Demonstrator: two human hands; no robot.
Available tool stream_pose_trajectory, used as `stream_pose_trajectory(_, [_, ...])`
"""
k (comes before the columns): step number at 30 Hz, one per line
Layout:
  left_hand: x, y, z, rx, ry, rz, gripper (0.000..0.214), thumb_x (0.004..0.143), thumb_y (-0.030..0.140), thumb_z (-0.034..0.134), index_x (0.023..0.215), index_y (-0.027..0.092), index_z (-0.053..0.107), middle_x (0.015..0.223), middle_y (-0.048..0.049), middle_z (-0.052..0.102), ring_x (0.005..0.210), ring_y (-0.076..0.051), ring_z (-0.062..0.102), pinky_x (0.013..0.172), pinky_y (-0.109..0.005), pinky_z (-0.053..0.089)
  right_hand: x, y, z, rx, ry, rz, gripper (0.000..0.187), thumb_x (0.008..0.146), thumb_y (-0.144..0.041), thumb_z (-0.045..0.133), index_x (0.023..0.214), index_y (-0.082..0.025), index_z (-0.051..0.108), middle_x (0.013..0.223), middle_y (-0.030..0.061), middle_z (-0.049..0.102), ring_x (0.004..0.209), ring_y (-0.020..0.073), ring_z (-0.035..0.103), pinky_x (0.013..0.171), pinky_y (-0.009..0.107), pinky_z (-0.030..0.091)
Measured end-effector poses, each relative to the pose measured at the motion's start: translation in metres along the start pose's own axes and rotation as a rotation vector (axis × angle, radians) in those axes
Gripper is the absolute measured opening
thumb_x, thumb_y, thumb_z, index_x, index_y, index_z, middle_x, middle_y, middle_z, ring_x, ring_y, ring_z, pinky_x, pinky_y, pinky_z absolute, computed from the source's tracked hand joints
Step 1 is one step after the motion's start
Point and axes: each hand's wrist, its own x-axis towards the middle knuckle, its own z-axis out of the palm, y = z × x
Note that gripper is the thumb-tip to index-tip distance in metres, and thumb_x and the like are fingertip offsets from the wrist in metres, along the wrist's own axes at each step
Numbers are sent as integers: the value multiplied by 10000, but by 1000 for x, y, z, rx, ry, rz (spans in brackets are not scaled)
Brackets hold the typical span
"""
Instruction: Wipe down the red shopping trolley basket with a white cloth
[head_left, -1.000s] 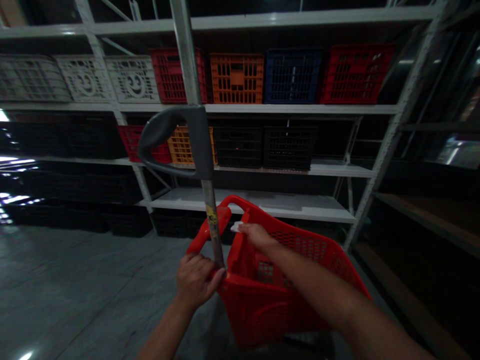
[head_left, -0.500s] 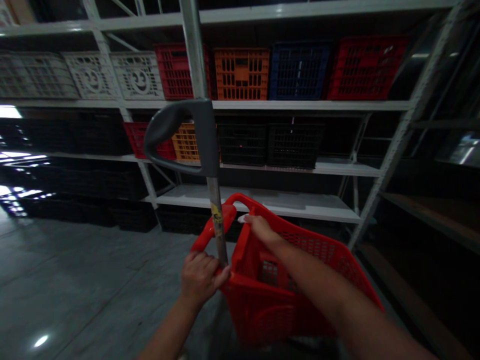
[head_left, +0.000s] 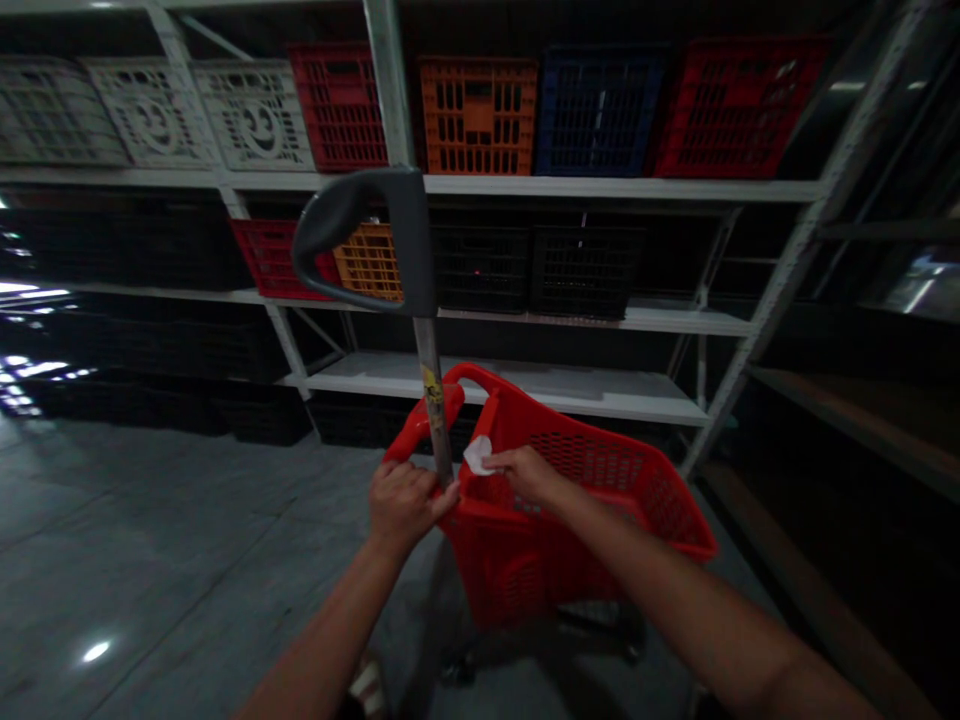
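Mesh plastic, red and probably stiff yet light, forms the wheeled shopping basket (head_left: 585, 500) at lower centre of the frame; it should roll easily, best held by the grey grip (head_left: 360, 235) atop its metal pole (head_left: 429, 370). The left hand (head_left: 403, 503) is closed around the pole's foot, and the right hand (head_left: 525, 470) pinches a small white wipe (head_left: 477, 455) at the rim. Behind, metal shelving (head_left: 600, 188) with coloured crates (head_left: 478, 115) fills the upper frame.
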Motion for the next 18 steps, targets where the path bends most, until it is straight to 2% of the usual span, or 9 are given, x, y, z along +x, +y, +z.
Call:
stream_pose_trajectory(2, [2, 0, 3, 19, -14, -13, 307, 719, 422, 534, 505, 202, 546, 471, 0, 525, 550, -144, 487, 659, -314, 349, -20, -6, -4, -26, 69, 9, 405, 704, -22, 427, 974, -206, 667, 989, 28, 666, 943, 177, 615, 865, 303, 448])
stream_pose_trajectory(4, [4, 0, 6, 37, -25, -28, 319, 721, 435, 524, 505, 201, 549, 475, -9, 527, 552, -151, 490, 656, -317, 349, -36, -15, 2, -32, 176, -1, 464, 681, 9, 404, 1018, -199, 645, 1032, 36, 648, 984, 166, 596, 907, 326, 431])
stream_pose_trajectory(7, [8, 0, 11, 43, -40, -45, 322, 729, 430, 509, 507, 201, 547, 480, -13, 536, 552, -157, 492, 645, -319, 341, -59, -21, 24, -66, 245, -155, 548, 664, 35, 375, 1114, -194, 587, 1151, 44, 582, 1086, 152, 530, 960, 336, 398])
stream_pose_trajectory(9, [9, -1, 14, 34, -48, -51, 323, 731, 427, 504, 505, 200, 546, 483, -12, 539, 547, -154, 490, 643, -317, 336, -74, -15, 36, -125, 288, -211, 575, 667, 40, 357, 1160, -183, 552, 1196, 58, 548, 1125, 156, 495, 969, 346, 396])
stream_pose_trajectory(13, [10, -3, 20, 24, -67, -47, 341, 734, 435, 494, 492, 199, 540, 473, -11, 528, 539, -152, 479, 641, -313, 331, -101, 16, 35, -259, 401, -140, 605, 640, 53, 331, 1167, -149, 548, 1174, 94, 565, 1111, 176, 508, 962, 368, 406])
stream_pose_trajectory(15, [12, -4, 22, 28, -57, -38, 346, 739, 428, 487, 485, 199, 538, 468, -10, 526, 533, -151, 473, 635, -312, 325, -103, 24, 33, -302, 435, -102, 595, 637, 51, 331, 1149, -141, 566, 1147, 106, 583, 1090, 183, 525, 953, 371, 414])
stream_pose_trajectory(18, [15, -6, 26, 64, -32, -13, 354, 740, 433, 487, 479, 200, 540, 463, -9, 526, 528, -150, 476, 627, -309, 322, -87, 16, 42, -310, 452, -114, 566, 660, 37, 342, 1145, -143, 571, 1147, 104, 584, 1089, 181, 525, 958, 358, 412])
